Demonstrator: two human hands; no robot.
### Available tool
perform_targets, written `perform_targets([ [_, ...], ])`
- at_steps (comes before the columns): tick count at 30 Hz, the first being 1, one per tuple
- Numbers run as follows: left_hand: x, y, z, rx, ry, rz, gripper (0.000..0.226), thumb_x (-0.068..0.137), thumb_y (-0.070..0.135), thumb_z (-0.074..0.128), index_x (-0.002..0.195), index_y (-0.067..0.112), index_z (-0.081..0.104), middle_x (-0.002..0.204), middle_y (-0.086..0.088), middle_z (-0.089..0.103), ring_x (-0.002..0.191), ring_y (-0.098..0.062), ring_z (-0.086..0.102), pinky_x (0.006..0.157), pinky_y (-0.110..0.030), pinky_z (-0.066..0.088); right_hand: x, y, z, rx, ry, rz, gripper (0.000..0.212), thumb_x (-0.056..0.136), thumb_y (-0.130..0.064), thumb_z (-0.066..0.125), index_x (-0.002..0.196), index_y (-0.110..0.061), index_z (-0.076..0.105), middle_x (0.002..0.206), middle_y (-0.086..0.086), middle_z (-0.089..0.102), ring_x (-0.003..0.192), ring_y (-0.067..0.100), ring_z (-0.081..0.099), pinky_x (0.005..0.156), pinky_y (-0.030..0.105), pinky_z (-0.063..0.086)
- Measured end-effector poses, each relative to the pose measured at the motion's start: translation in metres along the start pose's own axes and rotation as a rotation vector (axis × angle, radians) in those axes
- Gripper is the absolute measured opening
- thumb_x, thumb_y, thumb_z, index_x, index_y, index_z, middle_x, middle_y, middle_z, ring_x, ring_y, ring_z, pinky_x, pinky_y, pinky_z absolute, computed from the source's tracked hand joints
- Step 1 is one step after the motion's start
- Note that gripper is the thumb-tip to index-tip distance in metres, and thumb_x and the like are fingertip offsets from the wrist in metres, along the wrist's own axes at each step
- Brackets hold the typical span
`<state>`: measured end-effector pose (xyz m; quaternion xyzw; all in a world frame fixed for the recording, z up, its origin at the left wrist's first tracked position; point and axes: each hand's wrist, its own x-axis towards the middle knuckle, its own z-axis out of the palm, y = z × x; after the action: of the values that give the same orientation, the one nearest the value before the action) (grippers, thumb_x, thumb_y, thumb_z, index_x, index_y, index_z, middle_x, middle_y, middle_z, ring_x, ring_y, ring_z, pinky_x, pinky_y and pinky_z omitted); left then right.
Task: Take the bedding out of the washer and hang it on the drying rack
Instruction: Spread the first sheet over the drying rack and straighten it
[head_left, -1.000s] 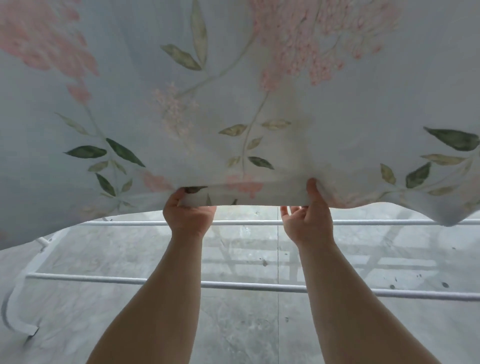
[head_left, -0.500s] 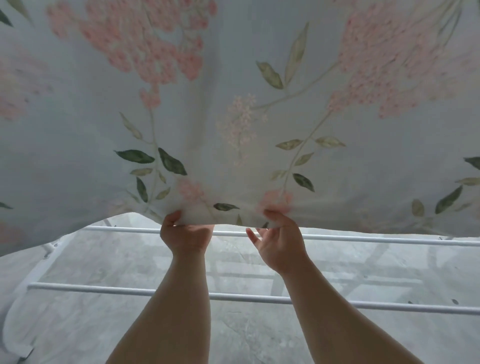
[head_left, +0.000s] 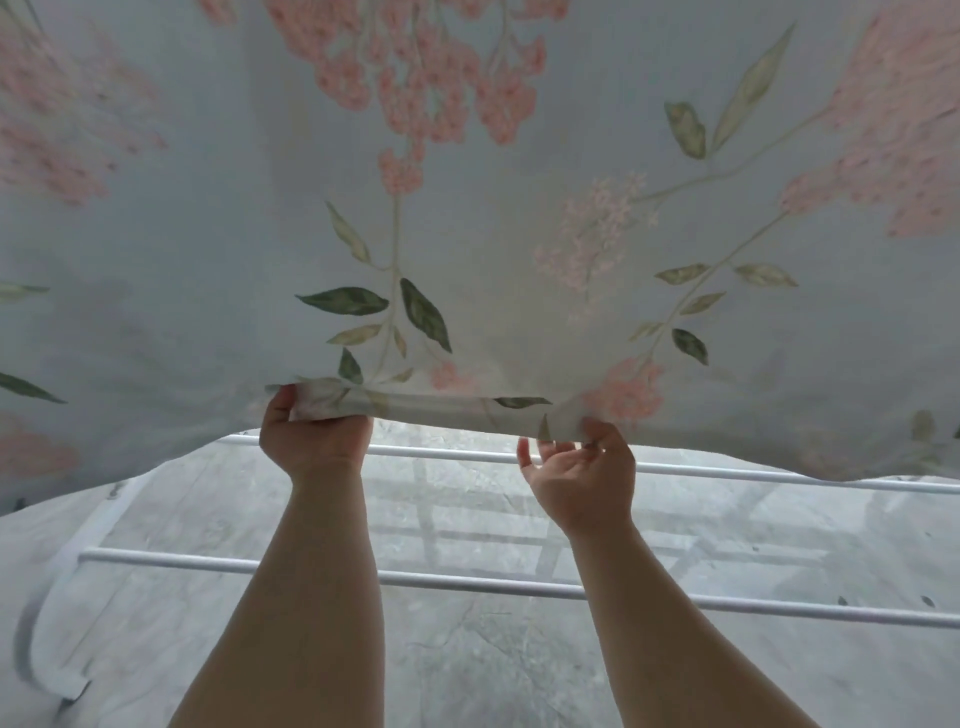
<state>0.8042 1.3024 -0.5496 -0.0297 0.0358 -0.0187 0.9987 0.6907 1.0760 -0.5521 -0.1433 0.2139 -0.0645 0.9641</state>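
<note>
While the floral bedding (head_left: 467, 208) fills the upper frame above the white rack bars (head_left: 727, 603), left hand (head_left: 311, 441) grips its hem; right hand (head_left: 582, 478) pinches it, fingers (head_left: 524, 452) partly spread.

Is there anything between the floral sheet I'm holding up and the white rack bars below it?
Nothing visible: the floral sheet, held by left hand and right hand, hangs over bare white rack bars.

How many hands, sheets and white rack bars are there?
Hands: 2, left hand and right hand, both holding the sheet's edge.
Sheets: 1, the flowery sheet.
Rack bars: 2, far bar and near bar.
Total: 5
</note>
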Motion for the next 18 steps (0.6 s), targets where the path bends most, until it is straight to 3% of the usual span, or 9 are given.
perform_targets([
  [1, 0.000, -0.001, -0.001, 0.011, 0.007, -0.006, 0.046, 0.087, 0.012, 0.051, 0.131, 0.012, 0.065, 0.138, -0.008, 0.061, 0.127, -0.035, 0.059, 0.112, -0.050, 0.039, 0.001, 0.007, 0.001, -0.024, -0.020, 0.033, 0.018, 0.082, -0.013, 0.053, 0.085, -0.020, 0.069, 0.108, -0.003, 0.071, 0.129, 0.019, 0.057, 0.114, 0.049, 0.033],
  [5, -0.004, -0.002, -0.009, 0.038, 0.044, -0.038, 0.046, 0.091, 0.007, 0.051, 0.135, 0.008, 0.062, 0.132, -0.016, 0.065, 0.124, -0.039, 0.060, 0.111, -0.057, 0.039, 0.012, 0.024, 0.008, -0.057, -0.101, 0.038, 0.046, 0.071, -0.003, 0.044, 0.106, -0.021, 0.067, 0.131, 0.000, 0.068, 0.127, 0.024, 0.059, 0.115, 0.049, 0.031],
  [10, 0.001, 0.006, -0.021, 0.008, 0.066, -0.045, 0.028, 0.099, 0.014, 0.055, 0.117, 0.003, 0.072, 0.132, -0.015, 0.066, 0.125, -0.038, 0.061, 0.114, -0.054, 0.038, 0.025, 0.028, 0.019, -0.024, 0.024, -0.002, 0.019, 0.082, -0.011, 0.053, 0.090, -0.022, 0.067, 0.098, -0.005, 0.077, 0.121, 0.021, 0.059, 0.112, 0.046, 0.033],
  [18, 0.002, 0.001, -0.020, 0.087, 0.099, -0.007, 0.018, 0.087, 0.014, 0.064, 0.087, 0.007, 0.080, 0.108, -0.008, 0.076, 0.110, -0.029, 0.071, 0.100, -0.047, 0.051, 0.032, 0.031, 0.018, -0.159, 0.065, -0.036, 0.002, 0.087, -0.025, 0.070, 0.086, -0.023, 0.070, 0.092, -0.010, 0.071, 0.107, 0.012, 0.057, 0.091, 0.035, 0.039],
])
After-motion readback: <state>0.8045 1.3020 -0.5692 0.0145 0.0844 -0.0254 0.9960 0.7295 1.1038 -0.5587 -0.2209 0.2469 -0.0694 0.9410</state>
